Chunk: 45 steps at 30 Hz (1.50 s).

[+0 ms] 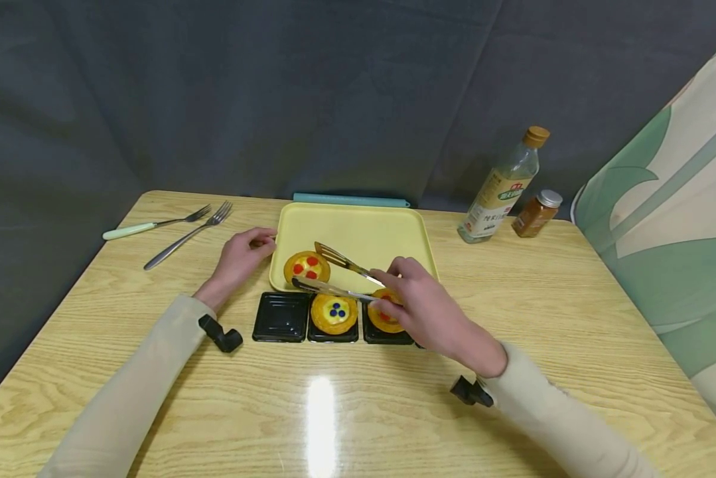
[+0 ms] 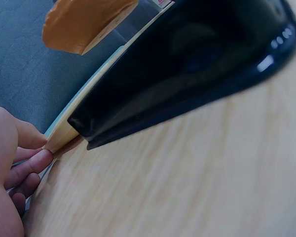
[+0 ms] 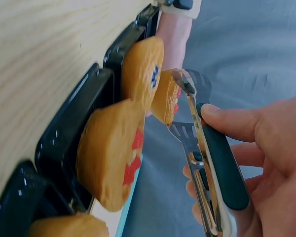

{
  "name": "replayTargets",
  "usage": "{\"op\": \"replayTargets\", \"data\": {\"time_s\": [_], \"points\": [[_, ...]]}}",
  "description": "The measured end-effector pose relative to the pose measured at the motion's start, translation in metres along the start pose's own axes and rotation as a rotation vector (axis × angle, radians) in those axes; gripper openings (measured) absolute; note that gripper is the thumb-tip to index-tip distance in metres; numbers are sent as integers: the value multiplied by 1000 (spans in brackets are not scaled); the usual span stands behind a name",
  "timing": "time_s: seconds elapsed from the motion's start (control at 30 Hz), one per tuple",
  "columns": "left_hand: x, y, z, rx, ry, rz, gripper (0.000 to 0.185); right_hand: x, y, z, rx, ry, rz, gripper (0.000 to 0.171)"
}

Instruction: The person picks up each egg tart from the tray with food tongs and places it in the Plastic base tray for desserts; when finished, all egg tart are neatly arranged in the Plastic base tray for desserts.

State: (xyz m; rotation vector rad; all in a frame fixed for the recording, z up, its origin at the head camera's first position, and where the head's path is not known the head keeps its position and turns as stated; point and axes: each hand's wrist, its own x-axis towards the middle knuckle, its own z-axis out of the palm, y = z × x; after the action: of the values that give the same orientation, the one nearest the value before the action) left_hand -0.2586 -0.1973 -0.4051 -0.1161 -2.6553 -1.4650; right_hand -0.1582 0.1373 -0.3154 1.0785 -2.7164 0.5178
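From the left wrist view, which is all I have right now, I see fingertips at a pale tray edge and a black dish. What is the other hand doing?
Observer: The right hand grips tongs whose tips are at a red-dotted tart on the yellow tray.
Operator: Is the black dish filled?
Observer: The leftmost black dish is empty; the one beside it holds a blue-dotted tart.
Operator: Anything left of the left hand?
Observer: Two forks lie there.
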Motion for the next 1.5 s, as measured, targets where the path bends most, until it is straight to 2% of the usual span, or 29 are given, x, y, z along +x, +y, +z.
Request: {"op": "replayTargets", "data": {"time_s": [0.5, 1.0, 1.3, 1.5], "points": [[0, -1, 0, 1, -1, -1, 35, -7, -20, 12, 15, 10, -123, 47], [-1, 1, 0, -14, -9, -2, 35, -9, -28, 18, 22, -52, -112, 53], [-1, 1, 0, -8, -5, -3, 34, -10, -27, 20, 8, -62, -99, 57], [-1, 1, 0, -9, -9, -5, 35, -13, -27, 13, 7, -45, -75, 56]]}}
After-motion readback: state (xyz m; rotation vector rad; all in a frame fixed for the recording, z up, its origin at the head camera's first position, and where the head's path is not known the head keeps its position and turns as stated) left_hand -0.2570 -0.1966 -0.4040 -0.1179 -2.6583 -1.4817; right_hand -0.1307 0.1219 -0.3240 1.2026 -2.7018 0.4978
